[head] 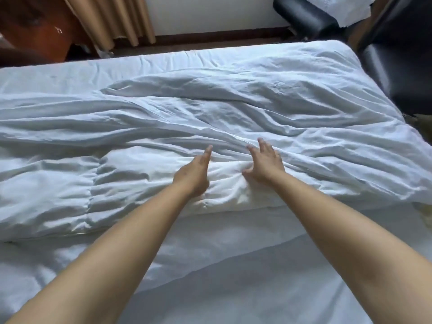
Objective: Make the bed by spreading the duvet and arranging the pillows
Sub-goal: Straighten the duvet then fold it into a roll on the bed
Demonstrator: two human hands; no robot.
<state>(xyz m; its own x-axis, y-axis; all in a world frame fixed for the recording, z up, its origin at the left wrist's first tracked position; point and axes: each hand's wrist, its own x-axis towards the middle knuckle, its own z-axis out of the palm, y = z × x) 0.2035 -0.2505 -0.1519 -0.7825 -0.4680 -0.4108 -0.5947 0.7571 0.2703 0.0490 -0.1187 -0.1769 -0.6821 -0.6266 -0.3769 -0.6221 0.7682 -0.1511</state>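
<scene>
A white duvet (210,118) lies bunched and wrinkled in a long band across the middle of the bed (163,59). My left hand (194,174) reaches over its near folded edge with fingers straight, touching the cloth. My right hand (264,162) lies close beside it, fingers spread and pressing on the wrinkled fabric. Both arms stretch forward from the near side. The white sheet (233,265) shows bare in front of the duvet. No pillows are in view.
A black padded chair (392,66) stands against the bed's right side, with another black cushion (304,15) behind it. Tan curtains (112,17) and a reddish wooden piece of furniture (39,31) stand beyond the far left edge. A white wall with dark skirting runs behind.
</scene>
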